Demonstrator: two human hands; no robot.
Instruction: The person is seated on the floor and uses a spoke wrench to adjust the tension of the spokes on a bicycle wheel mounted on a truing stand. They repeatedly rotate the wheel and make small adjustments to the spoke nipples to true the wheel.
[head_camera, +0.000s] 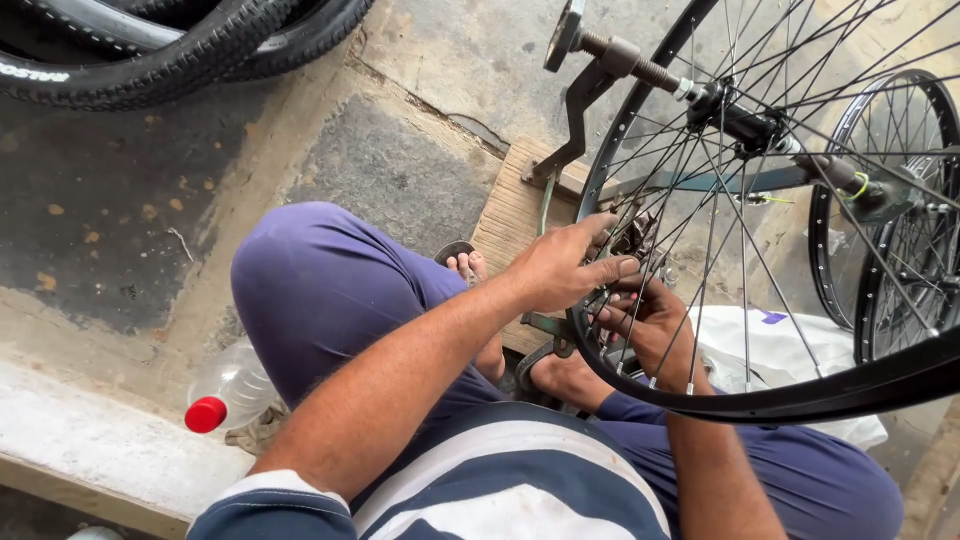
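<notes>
Wheel rim (800, 400) (spoked, black) between left hand (562, 268), right hand (650, 320).

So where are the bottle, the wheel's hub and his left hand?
Bottle (206, 414), head view, on its red cap.
Hub (745, 122), head view, on the dark middle where the spokes meet.
Left hand (560, 268), head view, on its back.
</notes>
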